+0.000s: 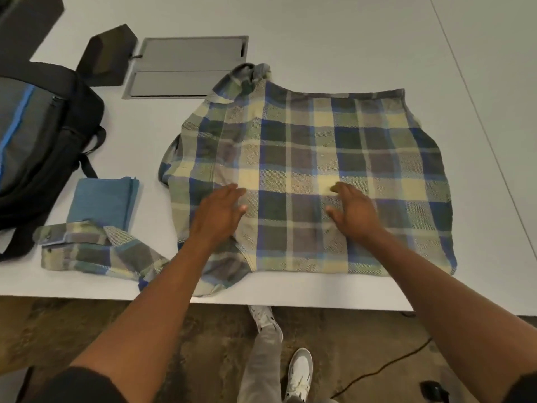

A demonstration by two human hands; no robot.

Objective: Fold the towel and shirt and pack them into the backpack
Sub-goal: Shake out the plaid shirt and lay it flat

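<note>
The plaid shirt [313,175] lies spread across the white counter [348,39] — both hands, left [216,213] and right [353,212], rest flat on it, fingers straight. Left of it sit the folded blue towel [101,200] and the backpack [37,146].

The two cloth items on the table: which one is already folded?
The blue towel, a neat small rectangle beside the backpack. The plaid shirt lies spread flat, one sleeve trailing left, with both hands on it.
</note>
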